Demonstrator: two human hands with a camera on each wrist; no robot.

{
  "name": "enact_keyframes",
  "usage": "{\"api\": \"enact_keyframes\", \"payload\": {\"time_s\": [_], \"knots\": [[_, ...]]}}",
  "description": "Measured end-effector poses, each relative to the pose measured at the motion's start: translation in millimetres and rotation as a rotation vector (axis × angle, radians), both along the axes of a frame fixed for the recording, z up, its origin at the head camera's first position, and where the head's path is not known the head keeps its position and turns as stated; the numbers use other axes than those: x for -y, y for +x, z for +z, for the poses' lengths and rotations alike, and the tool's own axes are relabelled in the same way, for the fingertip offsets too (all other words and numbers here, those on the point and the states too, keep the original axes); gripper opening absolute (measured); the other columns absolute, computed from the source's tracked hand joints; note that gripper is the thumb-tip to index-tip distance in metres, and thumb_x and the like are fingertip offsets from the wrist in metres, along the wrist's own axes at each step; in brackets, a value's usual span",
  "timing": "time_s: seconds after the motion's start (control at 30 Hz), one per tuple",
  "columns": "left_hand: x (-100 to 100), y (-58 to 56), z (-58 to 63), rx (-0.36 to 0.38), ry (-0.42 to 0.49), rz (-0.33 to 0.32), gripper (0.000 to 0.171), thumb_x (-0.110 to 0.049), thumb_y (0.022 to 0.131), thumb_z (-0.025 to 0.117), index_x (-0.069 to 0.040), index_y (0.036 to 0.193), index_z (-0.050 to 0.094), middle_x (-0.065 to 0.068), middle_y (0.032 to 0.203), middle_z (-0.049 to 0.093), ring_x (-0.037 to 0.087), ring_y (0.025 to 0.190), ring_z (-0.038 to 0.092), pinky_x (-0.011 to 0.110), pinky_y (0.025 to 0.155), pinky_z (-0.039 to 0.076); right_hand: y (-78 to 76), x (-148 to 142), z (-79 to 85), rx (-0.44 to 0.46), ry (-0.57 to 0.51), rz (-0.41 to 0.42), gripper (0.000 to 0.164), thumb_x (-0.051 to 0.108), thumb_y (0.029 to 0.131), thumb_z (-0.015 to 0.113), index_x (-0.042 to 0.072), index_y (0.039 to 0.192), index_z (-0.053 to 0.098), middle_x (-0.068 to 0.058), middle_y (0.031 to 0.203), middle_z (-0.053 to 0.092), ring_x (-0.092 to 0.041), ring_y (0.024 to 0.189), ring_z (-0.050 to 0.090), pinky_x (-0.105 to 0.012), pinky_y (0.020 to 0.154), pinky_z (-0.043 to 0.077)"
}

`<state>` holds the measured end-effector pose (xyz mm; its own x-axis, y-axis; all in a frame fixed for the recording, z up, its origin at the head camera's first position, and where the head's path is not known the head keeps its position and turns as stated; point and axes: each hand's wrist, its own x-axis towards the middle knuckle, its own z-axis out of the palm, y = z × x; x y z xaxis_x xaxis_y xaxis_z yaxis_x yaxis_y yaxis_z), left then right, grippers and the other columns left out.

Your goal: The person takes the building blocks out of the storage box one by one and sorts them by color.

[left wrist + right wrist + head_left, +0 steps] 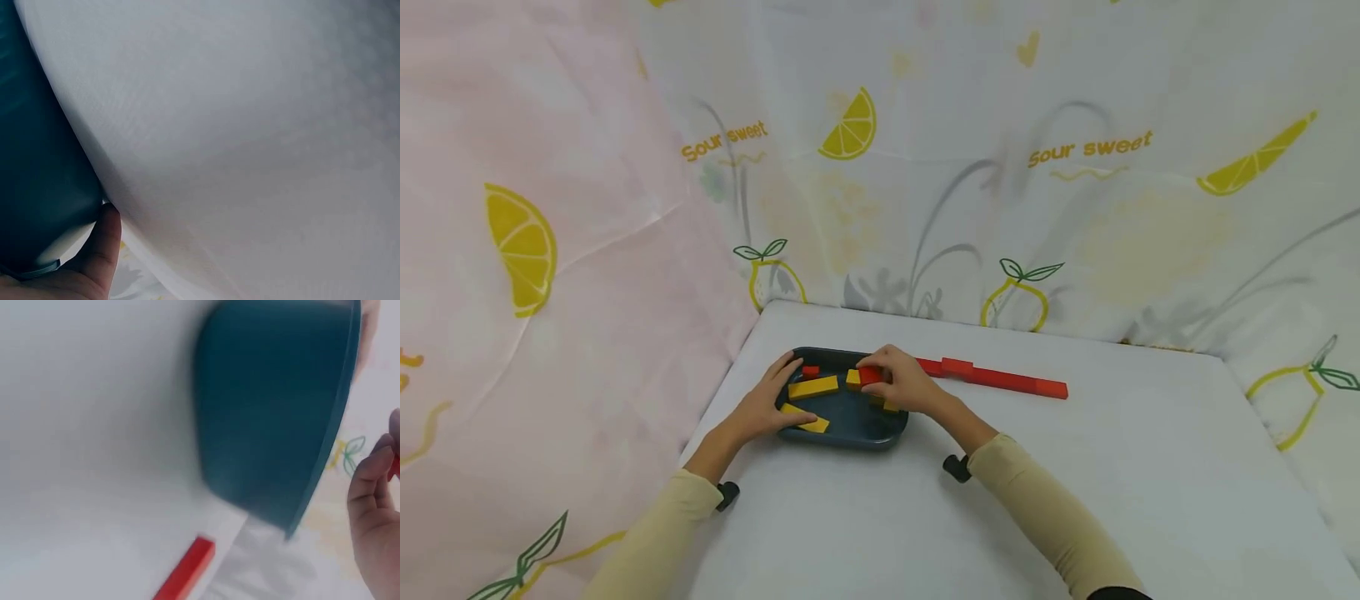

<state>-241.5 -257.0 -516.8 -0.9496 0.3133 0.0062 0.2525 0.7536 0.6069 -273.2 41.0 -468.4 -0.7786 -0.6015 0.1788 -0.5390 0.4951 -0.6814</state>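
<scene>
A dark blue tray with rounded corners stands on the white table, holding several yellow blocks and a small red block. My left hand grips its left rim, the thumb reaching inside above another yellow block. In the left wrist view, a finger lies against the tray's outer wall. Between thumb and fingers, my right hand pinches a red block over the tray's right part. The right wrist view shows only a sliver of that block.
Right of the tray, red blocks lie end to end in a long row, with one red block sitting higher near its left part. A lemon-print cloth hangs behind and at the left of the white table.
</scene>
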Motion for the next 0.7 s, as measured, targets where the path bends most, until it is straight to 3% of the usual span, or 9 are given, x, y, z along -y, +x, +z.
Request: {"api": "enact_keyframes", "payload": {"time_s": [0.23,0.4,0.7], "knots": [[2.8,-2.6,0.6,-0.008,-0.012,-0.025,0.108,-0.060,0.076,0.078,-0.020,0.159,0.021,0.008,0.167,0.008,0.040,0.147,0.027,0.068,0.107,0.035,4.9,-43.1,4.1,-0.003,-0.039,-0.046,0.038,0.016,0.088,0.076,0.007,0.124,0.068,-0.008,0.110,0.058,-0.016,0.080,0.052,-0.022,0.068,0.051],[2.6,-1.6,0.7,-0.008,0.011,-0.019,0.109,-0.057,0.075,0.080,-0.020,0.159,0.022,0.008,0.167,0.008,0.040,0.148,0.025,0.068,0.108,0.034,0.8,-74.3,3.7,-0.028,0.001,-0.076,0.036,0.013,0.086,0.077,0.008,0.121,0.069,-0.008,0.110,0.059,-0.018,0.086,0.052,-0.022,0.069,0.051],[2.3,1.3,1.6,-0.009,0.010,-0.020,0.108,-0.057,0.075,0.079,-0.019,0.159,0.022,0.009,0.167,0.008,0.041,0.147,0.026,0.068,0.108,0.034,-1.9,-124.4,-8.3,-0.072,0.020,-0.185,0.037,0.010,0.086,0.076,0.010,0.122,0.068,-0.008,0.109,0.061,-0.017,0.081,0.053,-0.021,0.068,0.051]]}}
